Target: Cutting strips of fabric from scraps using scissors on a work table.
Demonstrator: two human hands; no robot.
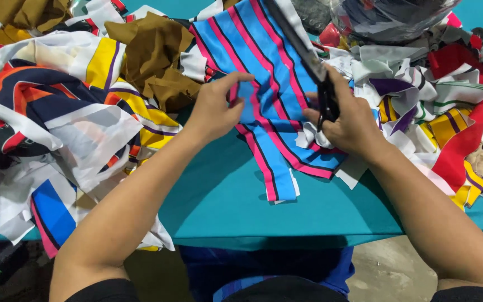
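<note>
The left hand (214,109) is pinching the edge of the striped cloth (264,72) between thumb and fingers, holding it flat on the teal table (308,215). The right hand (349,120) is gripping black scissors (314,67), fingers closed through the handles, blades lying along the cloth's right side. Scrap piles (57,112) are crowding both sides, with a brown piece (157,56) just left of the cloth.

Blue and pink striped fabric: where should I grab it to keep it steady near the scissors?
Judging by its pose, pinch the striped fabric at its left edge, coming from the left where the left hand already holds it; the right hand and scissors occupy the right side.
</note>
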